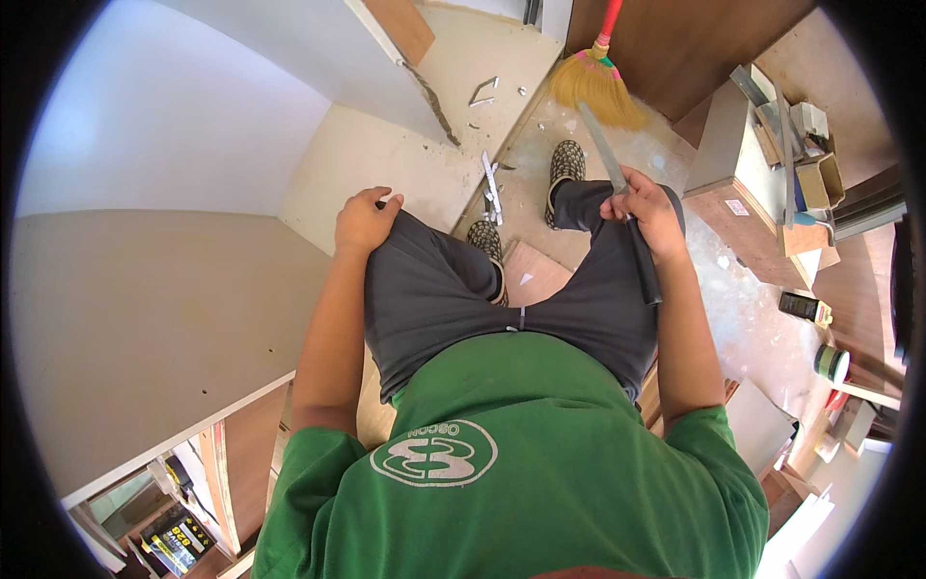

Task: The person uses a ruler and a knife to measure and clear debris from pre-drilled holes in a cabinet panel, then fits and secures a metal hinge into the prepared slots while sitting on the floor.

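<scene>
right grip (644,207) closed around a metal file (617,193) (blade pointing forward), left hand (365,222) resting on knee (405,241).

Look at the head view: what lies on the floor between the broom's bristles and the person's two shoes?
Between the broom and the shoes lies dusty floor with small white scraps. The right hand holds a long flat tool crossing above it.
</scene>
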